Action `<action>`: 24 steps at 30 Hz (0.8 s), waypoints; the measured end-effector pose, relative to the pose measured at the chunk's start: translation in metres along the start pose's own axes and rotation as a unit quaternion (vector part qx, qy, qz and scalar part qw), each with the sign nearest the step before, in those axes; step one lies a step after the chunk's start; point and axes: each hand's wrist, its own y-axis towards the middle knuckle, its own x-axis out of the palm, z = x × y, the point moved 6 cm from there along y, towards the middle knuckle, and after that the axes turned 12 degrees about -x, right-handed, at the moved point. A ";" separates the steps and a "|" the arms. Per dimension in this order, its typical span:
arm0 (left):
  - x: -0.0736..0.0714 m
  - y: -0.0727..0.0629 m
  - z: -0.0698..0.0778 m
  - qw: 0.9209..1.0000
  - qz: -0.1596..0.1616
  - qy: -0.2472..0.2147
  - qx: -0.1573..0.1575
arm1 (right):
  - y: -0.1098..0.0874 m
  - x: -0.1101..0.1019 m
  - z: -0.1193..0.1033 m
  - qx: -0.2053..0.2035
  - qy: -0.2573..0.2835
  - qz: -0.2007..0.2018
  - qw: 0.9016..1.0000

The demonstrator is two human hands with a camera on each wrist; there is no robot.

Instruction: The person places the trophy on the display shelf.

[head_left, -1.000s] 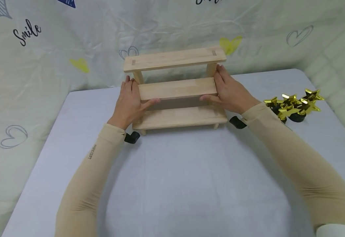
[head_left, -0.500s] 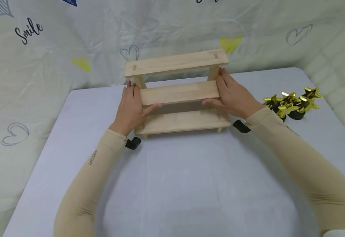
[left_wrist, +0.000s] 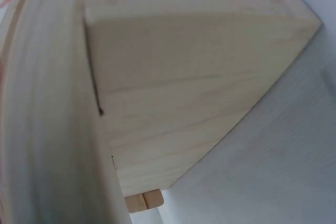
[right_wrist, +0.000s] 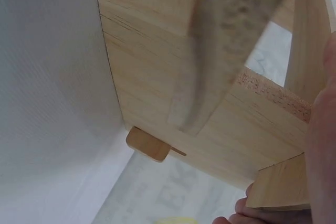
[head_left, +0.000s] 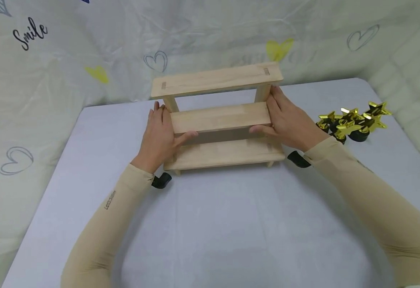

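A three-tier shelf [head_left: 220, 118] of pale bare wood stands at the back middle of the table. My left hand [head_left: 157, 138] holds its left end, fingers along the side and thumb over the front of the middle board. At the other end my right hand [head_left: 292, 120] grips in the same way. The left wrist view is filled by wooden boards [left_wrist: 184, 77] close up, and no hand shows there. In the right wrist view part of my right hand [right_wrist: 323, 150] lies against the shelf's boards [right_wrist: 157, 66], with fingertips at the bottom.
Several gold star trophies [head_left: 354, 122] with black bases stand on the table to the right, beyond my right forearm. Behind the white-covered table [head_left: 210, 224] hangs a pale cloth [head_left: 210, 32] printed with hearts and lettering.
Both hands have brought the shelf nearer to me and slightly to the right, away from the table's back edge. Their hold on it looks the same. The trophies have stayed in place.
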 end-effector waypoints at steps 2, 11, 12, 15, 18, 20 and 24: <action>-0.002 -0.002 0.000 1.000 -0.003 -0.010 -0.003 | -0.002 -0.002 -0.002 -0.002 -0.004 0.000 1.000; -0.003 -0.012 0.006 0.999 0.005 -0.032 0.011 | -0.012 -0.005 -0.011 -0.006 -0.006 0.008 1.000; -0.003 -0.013 0.006 0.999 0.009 -0.034 0.015 | -0.013 -0.004 -0.011 -0.005 -0.002 0.009 1.000; -0.003 -0.018 0.007 0.999 0.019 -0.042 0.023 | -0.015 -0.005 -0.013 -0.012 -0.003 0.016 1.000; -0.004 -0.022 0.009 0.999 0.022 -0.038 0.028 | -0.019 -0.007 -0.015 -0.017 -0.005 0.020 1.000; -0.004 -0.024 0.011 0.998 0.025 -0.042 0.030 | -0.021 -0.009 -0.017 -0.022 -0.007 0.023 0.999; -0.006 -0.029 0.013 0.998 0.028 -0.043 0.031 | -0.023 -0.012 -0.022 -0.032 -0.013 0.033 0.999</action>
